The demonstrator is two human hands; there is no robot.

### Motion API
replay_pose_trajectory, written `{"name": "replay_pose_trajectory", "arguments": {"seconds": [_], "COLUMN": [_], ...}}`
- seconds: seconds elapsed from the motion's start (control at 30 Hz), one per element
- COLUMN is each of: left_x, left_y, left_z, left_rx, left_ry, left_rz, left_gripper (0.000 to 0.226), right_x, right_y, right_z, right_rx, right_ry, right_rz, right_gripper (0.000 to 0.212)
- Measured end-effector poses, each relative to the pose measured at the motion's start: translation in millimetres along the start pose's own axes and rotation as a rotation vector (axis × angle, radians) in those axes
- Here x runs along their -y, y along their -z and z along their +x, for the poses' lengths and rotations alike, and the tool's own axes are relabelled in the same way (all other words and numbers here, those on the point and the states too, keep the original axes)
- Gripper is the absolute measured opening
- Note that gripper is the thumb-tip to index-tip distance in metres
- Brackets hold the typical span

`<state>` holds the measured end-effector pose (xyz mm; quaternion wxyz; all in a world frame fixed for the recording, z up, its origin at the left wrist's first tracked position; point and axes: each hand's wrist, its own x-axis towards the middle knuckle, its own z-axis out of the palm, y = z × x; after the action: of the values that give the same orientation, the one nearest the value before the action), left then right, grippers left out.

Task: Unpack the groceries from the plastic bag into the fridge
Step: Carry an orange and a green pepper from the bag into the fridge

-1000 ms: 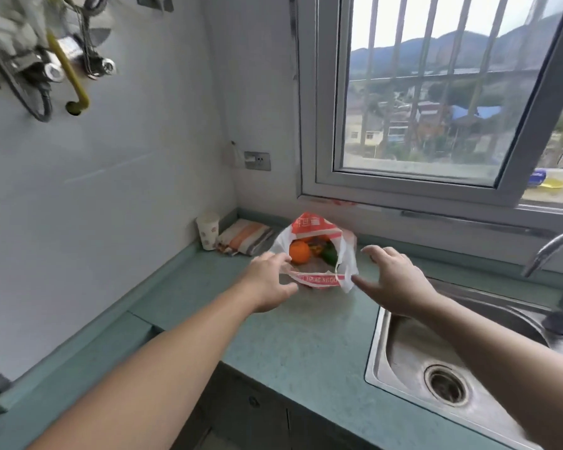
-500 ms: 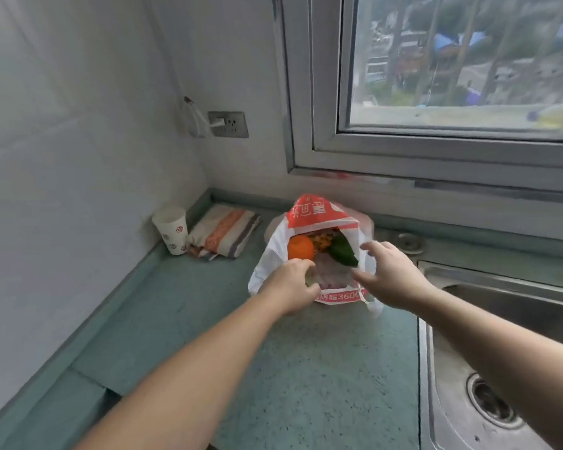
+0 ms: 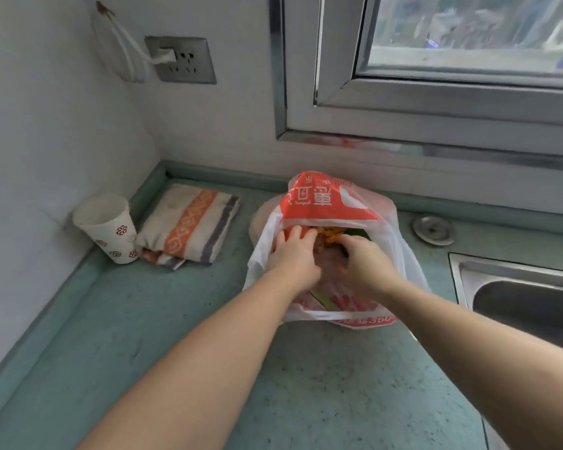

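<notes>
A white and red plastic bag (image 3: pixel 325 203) stands open on the green countertop (image 3: pixel 176 336) below the window. Both of my hands are inside its mouth. My left hand (image 3: pixel 293 258) lies over the orange fruit, fingers wrapped on top of it, so the fruit is almost fully hidden. My right hand (image 3: pixel 364 264) curls down onto a green vegetable (image 3: pixel 358 233); its fingertips are hidden among the contents. Between the two hands shows an orange-red packet (image 3: pixel 332 237). No fridge is in view.
A paper cup (image 3: pixel 106 227) and a folded striped towel (image 3: pixel 189 228) sit in the left corner. To the right are a round metal cap (image 3: pixel 433 229) and the steel sink (image 3: pixel 527 306). A wall socket (image 3: pixel 181 60) with a plugged cable is above.
The view has come closer and tilted down. Both hands went from the bag's rim into its opening; the left now covers the orange, the right rests on the green vegetable.
</notes>
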<state>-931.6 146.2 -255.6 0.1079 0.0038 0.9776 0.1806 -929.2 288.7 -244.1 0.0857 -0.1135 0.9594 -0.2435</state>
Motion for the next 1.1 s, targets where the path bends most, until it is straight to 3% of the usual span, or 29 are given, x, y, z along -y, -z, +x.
{"name": "replay_pose_trajectory", "arguments": {"seconds": [0.13,0.33,0.4,0.53,0.63,0.73,0.8,0.93,1.1], "left_x": [9.2,21.3,27.4,35.2,37.1,37.9,38.3,38.5,26.7], "left_y": [-0.3,2.1,-1.3,-3.6,-1.9,-1.1,1.1,1.4,6.9], "left_z": [10.3,21.9,23.2,24.3,27.2,28.7,28.4,23.0,2.0], "left_rx": [-0.004,0.027,0.029,0.006,0.02,0.03,0.03,0.106,0.074], "left_ry": [0.02,-0.007,-0.02,-0.055,-0.069,-0.068,-0.083,-0.133,-0.172], "left_rz": [0.07,0.096,0.093,0.112,0.114,0.146,0.172,0.145,0.062], "left_gripper": [0.076,0.073,0.076,0.075,0.073,0.065,0.062,0.071,0.066], "right_x": [-16.9,-36.3,-42.1,-43.0,-41.7,-45.0,-42.5,-21.9,8.1], "right_y": [-5.6,-10.8,-9.6,-1.1,1.8,-3.9,-7.0,2.3,29.6], "right_z": [20.3,39.4,45.6,53.2,50.9,44.0,35.3,8.6,-11.3], "right_rx": [0.015,0.004,0.026,0.019,0.033,0.198,0.198,0.053,0.011], "right_ry": [0.017,-0.09,-0.126,-0.174,-0.204,-0.276,-0.294,-0.245,-0.201], "right_rz": [-0.287,-0.067,-0.137,-0.098,-0.168,-0.186,-0.153,-0.02,0.16], "right_gripper": [0.051,0.077,0.076,0.052,0.053,0.045,0.05,0.088,0.08]}}
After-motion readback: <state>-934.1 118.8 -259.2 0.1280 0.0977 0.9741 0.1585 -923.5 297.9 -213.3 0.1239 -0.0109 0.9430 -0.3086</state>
